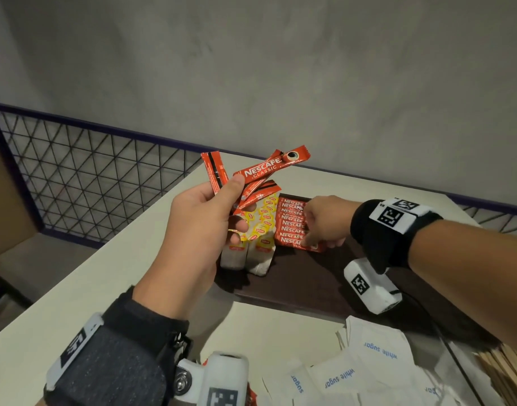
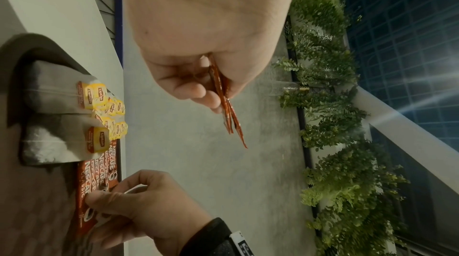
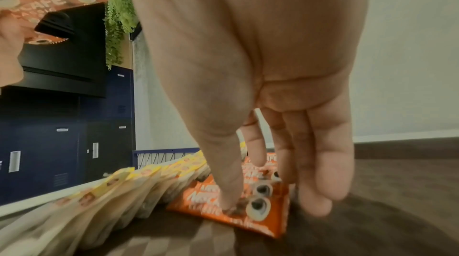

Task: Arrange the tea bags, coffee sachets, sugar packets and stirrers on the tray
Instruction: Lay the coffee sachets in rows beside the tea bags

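My left hand (image 1: 234, 200) is raised over the tray's left end and grips several red Nescafe coffee sachets (image 1: 269, 168) fanned out; the left wrist view shows them edge-on (image 2: 227, 114) between thumb and fingers. On the dark brown tray (image 1: 295, 279) a row of coffee sachets (image 1: 291, 224) lies flat. My right hand (image 1: 313, 224) rests on that row, thumb pressing the nearest sachet (image 3: 198, 197) and straight fingers (image 3: 320, 181) down at the sachets' right ends. Tea bags (image 1: 260, 230) with yellow tags stand in two rows left of the sachets.
White sugar packets (image 1: 368, 361) lie loose on the white table (image 1: 105, 273) near me, with wooden stirrers (image 1: 503, 370) at the bottom right. A wire-mesh railing (image 1: 90, 171) runs along the table's far left; a grey wall stands behind.
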`<state>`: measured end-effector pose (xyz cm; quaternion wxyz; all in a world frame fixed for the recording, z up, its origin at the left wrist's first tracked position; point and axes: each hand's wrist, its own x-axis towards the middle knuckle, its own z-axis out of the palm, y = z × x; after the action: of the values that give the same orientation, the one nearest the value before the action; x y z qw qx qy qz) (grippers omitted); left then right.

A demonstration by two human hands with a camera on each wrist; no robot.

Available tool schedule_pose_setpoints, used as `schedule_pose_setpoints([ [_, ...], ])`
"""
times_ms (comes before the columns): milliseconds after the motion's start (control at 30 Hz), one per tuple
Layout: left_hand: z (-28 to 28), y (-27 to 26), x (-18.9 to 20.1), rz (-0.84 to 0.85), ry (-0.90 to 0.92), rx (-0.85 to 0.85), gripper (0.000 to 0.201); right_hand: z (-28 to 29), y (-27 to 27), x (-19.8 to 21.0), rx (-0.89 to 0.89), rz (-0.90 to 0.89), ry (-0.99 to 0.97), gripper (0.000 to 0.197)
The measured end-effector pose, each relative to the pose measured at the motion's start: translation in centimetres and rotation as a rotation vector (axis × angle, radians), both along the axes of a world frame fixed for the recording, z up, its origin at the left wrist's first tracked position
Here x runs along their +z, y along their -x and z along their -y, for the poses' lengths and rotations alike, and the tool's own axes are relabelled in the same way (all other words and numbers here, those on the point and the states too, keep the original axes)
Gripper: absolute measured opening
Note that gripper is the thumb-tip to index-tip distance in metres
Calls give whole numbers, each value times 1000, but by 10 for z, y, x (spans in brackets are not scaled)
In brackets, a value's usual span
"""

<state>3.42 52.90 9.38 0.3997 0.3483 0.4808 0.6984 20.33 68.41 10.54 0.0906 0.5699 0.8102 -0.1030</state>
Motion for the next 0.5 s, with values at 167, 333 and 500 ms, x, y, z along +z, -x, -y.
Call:
schedule_pose_setpoints([
  [167, -2, -1, -4, -85, 40, -2, 25, -6, -17, 40, -8, -405, -7, 15],
  [333, -1, -7, -9, -140, 93, -24, 24, 24, -19, 83, 65, -914, 360, 43],
  [500, 0, -9, -8, -161, 125, -24, 24, 46, -18, 87, 227, -712, 224, 31],
])
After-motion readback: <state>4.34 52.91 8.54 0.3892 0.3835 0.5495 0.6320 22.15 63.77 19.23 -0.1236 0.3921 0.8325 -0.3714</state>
